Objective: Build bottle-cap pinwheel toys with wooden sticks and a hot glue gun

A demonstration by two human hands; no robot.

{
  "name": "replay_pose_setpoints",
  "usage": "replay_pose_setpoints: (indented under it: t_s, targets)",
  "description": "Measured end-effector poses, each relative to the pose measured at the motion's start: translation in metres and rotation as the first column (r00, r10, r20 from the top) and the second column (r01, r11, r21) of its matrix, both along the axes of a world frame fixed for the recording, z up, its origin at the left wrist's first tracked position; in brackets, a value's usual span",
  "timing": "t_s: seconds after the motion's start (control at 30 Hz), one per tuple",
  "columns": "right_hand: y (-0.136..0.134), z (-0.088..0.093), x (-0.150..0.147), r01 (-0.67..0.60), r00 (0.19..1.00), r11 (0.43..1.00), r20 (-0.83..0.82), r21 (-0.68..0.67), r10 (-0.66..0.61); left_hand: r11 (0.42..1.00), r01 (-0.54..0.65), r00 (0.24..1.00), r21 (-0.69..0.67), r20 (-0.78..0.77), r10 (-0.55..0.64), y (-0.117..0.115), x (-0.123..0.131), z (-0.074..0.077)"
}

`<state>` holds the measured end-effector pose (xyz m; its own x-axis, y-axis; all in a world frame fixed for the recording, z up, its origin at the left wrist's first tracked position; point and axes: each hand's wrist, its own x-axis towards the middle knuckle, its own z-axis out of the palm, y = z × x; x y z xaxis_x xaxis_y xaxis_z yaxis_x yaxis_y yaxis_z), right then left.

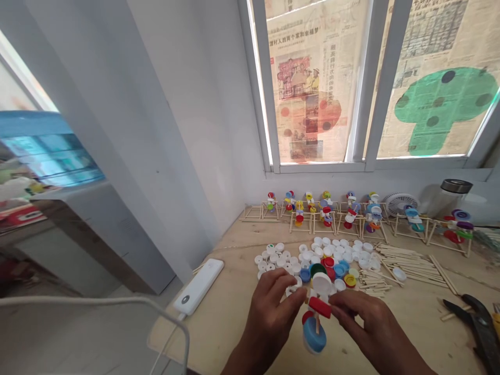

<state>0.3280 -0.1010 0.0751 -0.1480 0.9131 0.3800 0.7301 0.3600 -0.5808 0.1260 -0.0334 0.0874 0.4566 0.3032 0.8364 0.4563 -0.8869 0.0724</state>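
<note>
My left hand [269,317] and my right hand [371,323] hold a small assembly of plastic bottle caps [318,307] between their fingertips, above the plywood table top [242,333]. The assembly has a white cap [322,284] on top, a red cap [319,307] across the middle and a blue cap [314,336] at the bottom, joined by a thin wooden stick [317,324]. Just beyond my fingers lies a loose heap of mostly white bottle caps [312,255], with some blue, red and green ones among them.
Several finished stick-and-cap models [351,216] stand along the wall under the window. Loose wooden sticks [410,265] lie to the right, with black-handled pliers [476,333] at the right edge. A white power bank [199,286] sits on the left, near the table's edge.
</note>
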Motion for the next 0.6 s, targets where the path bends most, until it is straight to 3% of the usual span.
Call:
replay_pose_setpoints:
  t_s: [0.27, 0.43, 0.6]
  targets:
    - [0.009, 0.006, -0.009, -0.019, 0.999, 0.998, 0.028, 0.068, 0.017, 0.995, -0.032, 0.996, 0.093, -0.08, 0.039, 0.005, -0.003, 0.006]
    - [0.015, 0.005, -0.014, -0.017, 0.998, 0.981, 0.063, 0.192, 0.005, 0.994, -0.037, 0.996, 0.1, -0.082, 0.045, 0.011, -0.005, 0.002]
    - [0.02, 0.004, -0.018, 0.014, 0.999, 0.98, 0.037, 0.2, -0.021, 0.992, -0.046, 0.997, 0.12, -0.064, 0.054, 0.017, -0.004, -0.005]
